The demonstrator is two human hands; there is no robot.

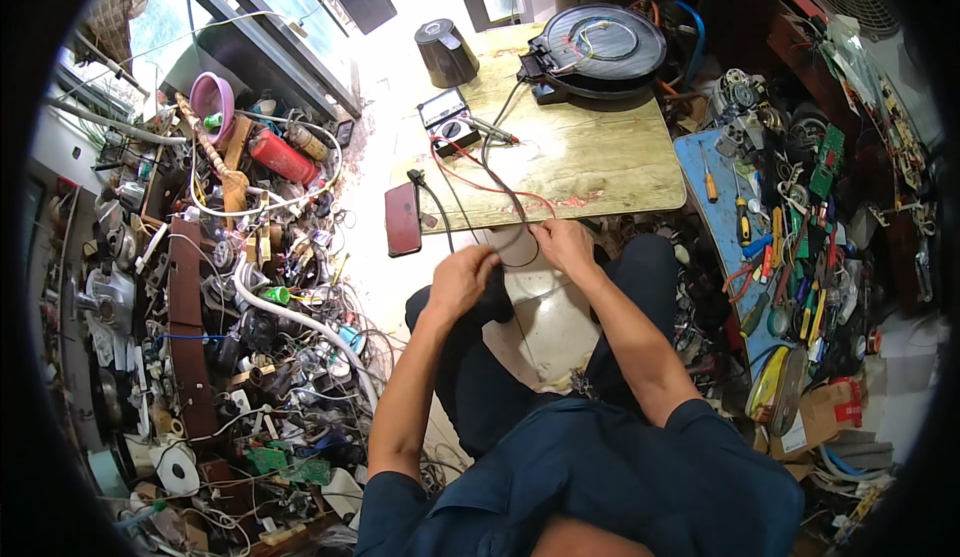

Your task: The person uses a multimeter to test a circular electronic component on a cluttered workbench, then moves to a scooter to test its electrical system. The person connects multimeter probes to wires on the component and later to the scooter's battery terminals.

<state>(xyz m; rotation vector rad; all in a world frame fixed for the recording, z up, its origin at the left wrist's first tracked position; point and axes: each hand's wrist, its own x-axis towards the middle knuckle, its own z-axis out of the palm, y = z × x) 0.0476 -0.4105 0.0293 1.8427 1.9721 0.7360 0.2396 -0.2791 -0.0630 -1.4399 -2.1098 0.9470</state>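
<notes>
Below the wooden table's front edge [600, 210], my left hand [462, 279] pinches a dark cable [505, 247]. My right hand [562, 245] is closed at the table edge, holding cable; whether the red lead [545, 199] is also in its grip I cannot tell. A multimeter [450, 129] with pen-like probes [497, 132] lies on the table. At the back sits a round dark appliance [600, 47] with thin wires on top. A black plug [417, 179] lies near a reddish phone-like rectangle [403, 219] at the left edge.
A black jug [445, 52] stands at the table's back left. Dense piles of electronic parts [280, 357] crowd the left, with a red cylinder [282, 157]. A blue board [715, 217] with hand tools stands right. My knees are under the table's front.
</notes>
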